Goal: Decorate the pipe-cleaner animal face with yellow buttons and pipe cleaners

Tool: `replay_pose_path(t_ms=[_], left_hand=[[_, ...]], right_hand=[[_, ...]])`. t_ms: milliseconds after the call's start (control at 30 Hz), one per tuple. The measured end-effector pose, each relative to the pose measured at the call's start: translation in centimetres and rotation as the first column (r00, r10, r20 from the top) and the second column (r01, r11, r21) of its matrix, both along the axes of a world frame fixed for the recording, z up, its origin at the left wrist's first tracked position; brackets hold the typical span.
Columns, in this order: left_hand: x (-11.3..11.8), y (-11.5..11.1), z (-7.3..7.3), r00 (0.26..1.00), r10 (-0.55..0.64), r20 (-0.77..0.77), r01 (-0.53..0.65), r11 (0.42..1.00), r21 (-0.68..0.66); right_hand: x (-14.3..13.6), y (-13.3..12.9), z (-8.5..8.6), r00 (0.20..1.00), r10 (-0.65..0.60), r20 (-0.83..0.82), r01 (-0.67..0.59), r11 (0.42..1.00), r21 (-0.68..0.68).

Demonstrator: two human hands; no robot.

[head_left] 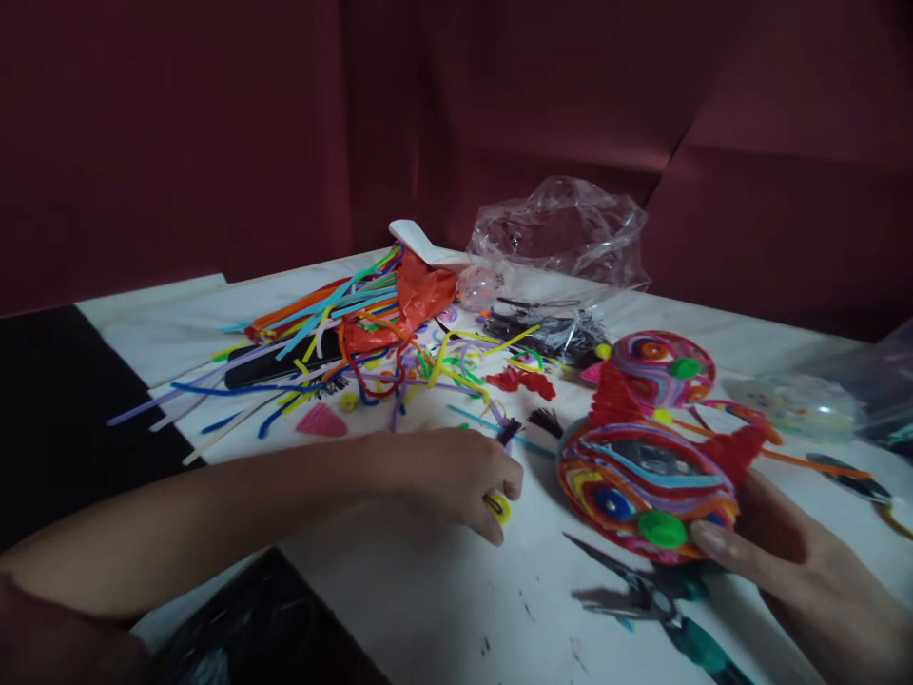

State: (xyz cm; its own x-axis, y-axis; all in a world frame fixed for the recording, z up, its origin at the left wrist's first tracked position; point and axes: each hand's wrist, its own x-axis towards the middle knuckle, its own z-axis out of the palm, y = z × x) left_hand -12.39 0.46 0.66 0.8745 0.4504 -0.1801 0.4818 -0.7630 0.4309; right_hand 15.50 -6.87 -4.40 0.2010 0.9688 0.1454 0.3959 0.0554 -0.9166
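My left hand (456, 480) reaches in over the white table from the left, its fingers curled round a small yellow coil (499, 509) with a dark middle. In my right hand (791, 561) is a round animal face (599, 466) covered in coloured pipe cleaners, with red ears, a blue eye and a green nose. My right thumb presses on its front beside the nose; the other fingers are hidden behind it. Pliers (663, 604) with teal handles lie open below the face. Behind it sits a second, smaller pipe-cleaner face (660, 366).
Loose pipe cleaners (335, 309) spill from a red wrapper (420, 290) at the back left. A clear plastic bag (563, 228) and black tinsel-like strands (546, 328) lie behind. Red scraps (520, 382) and a pink piece (320, 420) are scattered on the white tabletop (428, 599).
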Motion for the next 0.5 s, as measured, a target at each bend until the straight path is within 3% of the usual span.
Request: replay_pose_path(t_ms=[167,300,400,500], left_hand=[[0.1,-0.4,-1.6,0.999,0.017,0.034,-0.019,0.997,0.074],[0.0,-0.4,-2.1,0.995,0.02,0.101,-0.03,0.995,0.094],[-0.2,-0.4,-2.0,0.99,0.071,0.122,-0.076,0.996,0.039],[-0.1,0.0,-1.4,0.955,0.158,0.253,-0.145,0.987,-0.068]], right_hand=[[2.8,0.4,-1.5,0.999,-0.051,0.018,0.052,0.997,-0.056],[2.2,0.5,-1.3,0.994,-0.079,-0.072,0.073,0.994,-0.08],[1.0,0.3,-1.1,0.969,-0.121,-0.216,0.11,0.992,-0.064],[0.4,0.1,-1.3,0.972,-0.125,-0.2,0.116,0.992,-0.058]])
